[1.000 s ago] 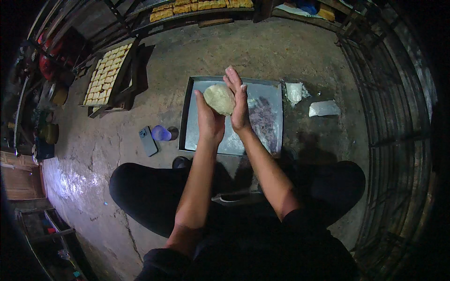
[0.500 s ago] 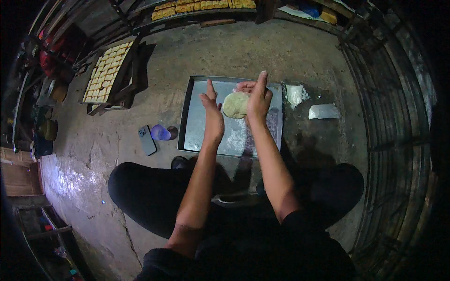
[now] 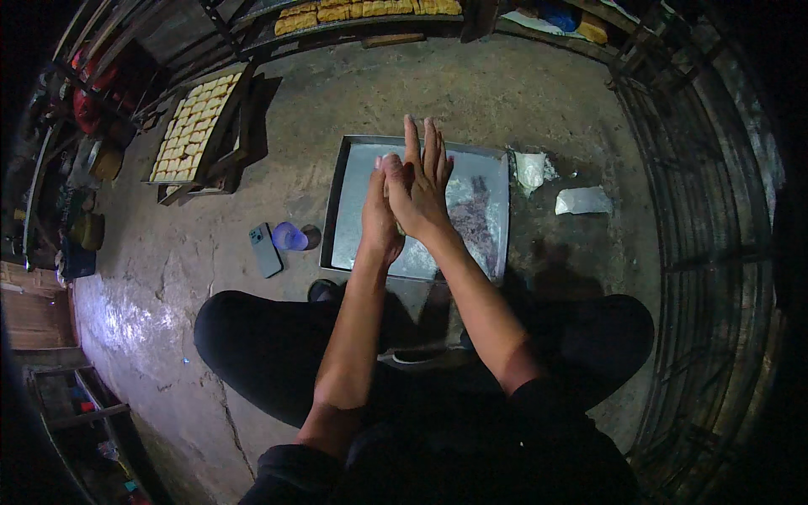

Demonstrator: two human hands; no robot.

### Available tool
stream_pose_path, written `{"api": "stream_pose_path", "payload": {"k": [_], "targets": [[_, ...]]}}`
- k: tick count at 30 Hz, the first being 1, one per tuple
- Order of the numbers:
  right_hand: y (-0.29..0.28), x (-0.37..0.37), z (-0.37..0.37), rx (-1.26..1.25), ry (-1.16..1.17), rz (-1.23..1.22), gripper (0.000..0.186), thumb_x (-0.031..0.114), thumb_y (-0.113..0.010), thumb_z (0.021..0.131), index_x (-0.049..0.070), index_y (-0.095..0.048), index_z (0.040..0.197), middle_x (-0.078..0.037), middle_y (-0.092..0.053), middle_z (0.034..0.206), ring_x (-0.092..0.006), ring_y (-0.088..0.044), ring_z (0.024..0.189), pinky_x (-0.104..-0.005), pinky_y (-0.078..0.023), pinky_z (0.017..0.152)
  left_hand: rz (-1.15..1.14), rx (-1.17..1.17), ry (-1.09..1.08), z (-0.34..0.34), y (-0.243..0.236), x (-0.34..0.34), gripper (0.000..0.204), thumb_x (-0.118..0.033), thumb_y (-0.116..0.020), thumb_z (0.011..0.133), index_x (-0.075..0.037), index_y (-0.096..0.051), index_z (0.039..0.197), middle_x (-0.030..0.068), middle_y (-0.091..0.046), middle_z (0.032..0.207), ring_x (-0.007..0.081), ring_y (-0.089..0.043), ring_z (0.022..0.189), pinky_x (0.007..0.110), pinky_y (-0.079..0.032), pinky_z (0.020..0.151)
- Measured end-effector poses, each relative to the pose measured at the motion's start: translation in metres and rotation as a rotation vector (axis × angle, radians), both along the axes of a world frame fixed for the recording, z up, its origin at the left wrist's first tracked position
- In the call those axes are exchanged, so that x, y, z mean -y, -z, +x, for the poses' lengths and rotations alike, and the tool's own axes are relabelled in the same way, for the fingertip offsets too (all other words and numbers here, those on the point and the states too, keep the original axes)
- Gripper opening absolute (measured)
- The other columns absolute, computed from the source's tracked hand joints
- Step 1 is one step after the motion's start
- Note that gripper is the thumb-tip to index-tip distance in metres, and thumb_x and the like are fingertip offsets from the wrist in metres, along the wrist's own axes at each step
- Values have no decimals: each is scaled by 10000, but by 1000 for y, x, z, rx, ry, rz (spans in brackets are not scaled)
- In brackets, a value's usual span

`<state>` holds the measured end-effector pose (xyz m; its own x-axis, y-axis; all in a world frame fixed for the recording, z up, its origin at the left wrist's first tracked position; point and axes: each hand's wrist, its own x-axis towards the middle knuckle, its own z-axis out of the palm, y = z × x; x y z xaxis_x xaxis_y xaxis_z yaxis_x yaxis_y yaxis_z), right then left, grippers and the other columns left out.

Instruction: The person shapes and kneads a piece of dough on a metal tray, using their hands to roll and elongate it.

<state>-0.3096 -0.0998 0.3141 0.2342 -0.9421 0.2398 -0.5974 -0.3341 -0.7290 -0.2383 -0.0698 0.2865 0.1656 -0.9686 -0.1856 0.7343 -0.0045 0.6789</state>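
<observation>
My left hand [image 3: 379, 215] and my right hand [image 3: 421, 198] are pressed palm to palm over the metal tray [image 3: 506, 210], the right one's fingers pointing away from me. Between them is the flattened ball of dough from the earlier frames, now almost wholly covered. The tray lies on the floor before my crossed legs, dusted with white powder and a purplish patch. A blue plastic cup [image 3: 289, 236] and a grey phone [image 3: 265, 252] lie left of it; two bags of white powder [image 3: 530, 168] [image 3: 581, 200] lie to its right, the nearer one spilling.
A tray of pale bread pieces [image 3: 191, 130] rests on a low stand at left. Baked loaves [image 3: 370, 10] line a shelf at the back. Dark metal racks [image 3: 707, 252] run along the right side, and a small wooden shelf unit [image 3: 80, 404] stands at lower left.
My hands have closed from apart to palm against palm, the right moving leftward. The dough, which showed on the right hand half a second ago, is now covered by them.
</observation>
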Motion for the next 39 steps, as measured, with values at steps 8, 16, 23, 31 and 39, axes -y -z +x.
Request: {"api": "stream_pose_path", "payload": {"k": [8, 16, 23, 31, 39], "targets": [[-12, 13, -17, 583, -264, -14, 728, 616, -221, 1021, 101, -392, 1506, -136, -339, 1578, -323, -265, 1479, -490, -80, 1206, 50, -197, -157, 22, 2, 6, 534, -541, -503, 994, -16, -567, 1072, 125, -651, 983, 282, -689, 856, 397, -572, 729], [8, -21, 5, 70, -374, -314, 684, 650, -316, 983, 170, -572, 1397, -139, -388, 1554, -445, -155, 1489, -684, 16, 1136, -30, -168, -211, 63, -12, -1, 759, -641, -437, 965, -16, -402, 1395, 166, -571, 1298, 291, -585, 1161, 430, -502, 976], [8, -13, -2, 127, -440, -358, 619, 638, -453, 950, 120, -750, 1111, -158, -435, 1517, -437, -179, 1484, -681, 1, 1142, 27, -98, -210, 62, -22, -4, 781, -594, -591, 904, 11, -402, 1359, 185, -522, 1258, 280, -603, 1051, 404, -545, 873], [-19, -2, -17, 318, -474, -362, 543, 540, -484, 980, 110, -795, 866, -127, -627, 1317, -409, -336, 1426, -628, -70, 1167, -13, -160, -208, 55, -29, -3, 633, -505, -562, 952, -18, -440, 1337, 150, -560, 1243, 284, -605, 1069, 406, -536, 890], [-33, -15, -9, 325, -379, -426, 650, 656, -382, 962, 158, -699, 1235, -156, -501, 1450, -388, -379, 1390, -599, -97, 1159, -126, -188, -163, 51, -47, 0, 717, -585, -349, 999, -10, -407, 1424, 182, -515, 1382, 337, -540, 1220, 467, -473, 1010]]}}
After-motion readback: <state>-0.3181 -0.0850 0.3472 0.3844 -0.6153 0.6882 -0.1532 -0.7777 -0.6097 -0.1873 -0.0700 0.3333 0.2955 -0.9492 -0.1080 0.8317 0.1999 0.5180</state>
